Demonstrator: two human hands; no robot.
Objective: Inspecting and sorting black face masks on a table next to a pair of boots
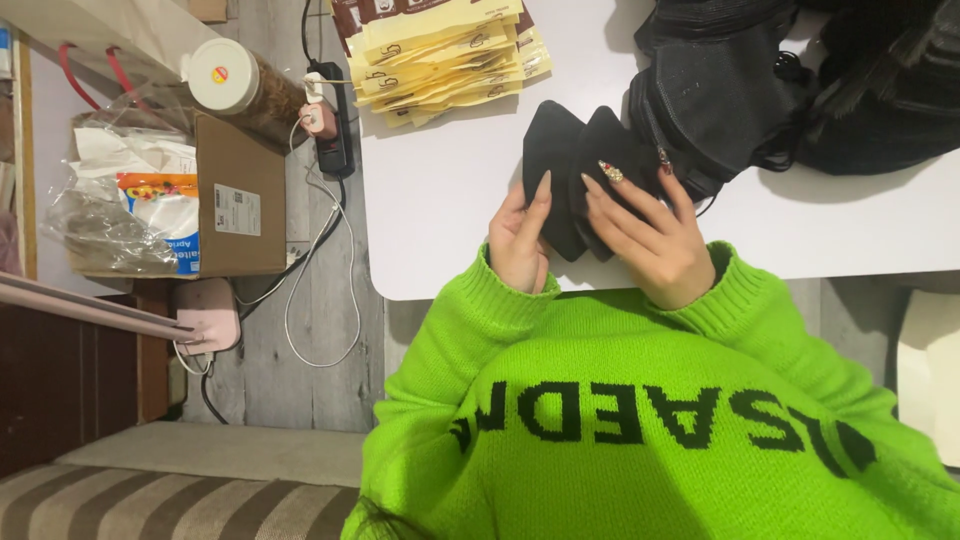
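Black face masks held at the near edge of a white table

Black folded masks (575,165), two or three overlapped, lie at the near edge of the white table (440,200), directly in front of the person in a bright green sweater (640,400). Their long axis runs away from the body, pointed ends toward the far side. Both hands reach them equally. The left hand (520,240) grips the left edge, fingers partly curled, thumb side pressed against the fabric. The right hand (650,235), with long decorated nails, rests loosely spread on top of the right mask, fingertips touching it. A heap of more black masks (730,90) sits just beyond, right. Tan paper packets (450,55) are stacked farther left.
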